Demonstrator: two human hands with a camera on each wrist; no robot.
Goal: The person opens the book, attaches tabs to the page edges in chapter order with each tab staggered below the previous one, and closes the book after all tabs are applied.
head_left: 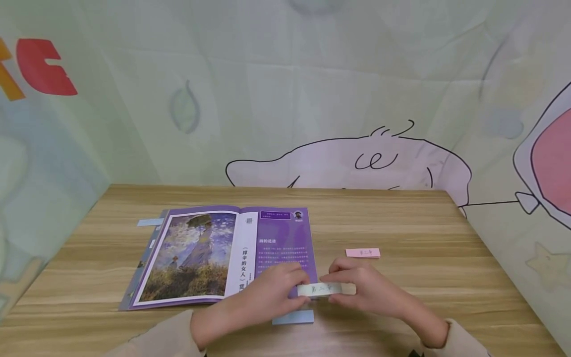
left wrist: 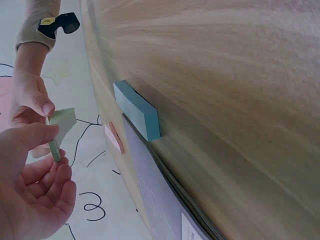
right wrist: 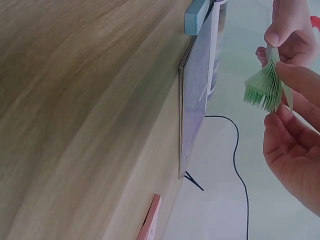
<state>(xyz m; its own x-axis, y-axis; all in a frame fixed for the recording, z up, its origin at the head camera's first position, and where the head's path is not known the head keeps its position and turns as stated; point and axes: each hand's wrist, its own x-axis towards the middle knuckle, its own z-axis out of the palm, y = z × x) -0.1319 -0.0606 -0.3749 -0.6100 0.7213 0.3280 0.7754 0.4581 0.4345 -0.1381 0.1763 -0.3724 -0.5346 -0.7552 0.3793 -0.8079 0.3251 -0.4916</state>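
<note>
Between both hands is a pale green sticky note pad (head_left: 318, 289) with handwriting on its face, raised in front of the open magazine (head_left: 285, 230). My left hand (head_left: 278, 290) pinches its left end between thumb and fingers. At the other end, my right hand (head_left: 368, 290) pinches with thumb and fingers. The right wrist view shows the green pad (right wrist: 262, 87) bent, its sheets fanned out along one edge, one sheet standing apart near the right fingers. Below the hands lies a light blue sticky note pad (head_left: 293, 317).
A pink sticky note pad (head_left: 362, 253) with writing lies behind my right hand. Another light blue strip (head_left: 149, 222) sticks out at the magazine's left edge. The wooden table (head_left: 401, 218) meets a printed cloth backdrop (head_left: 267, 99).
</note>
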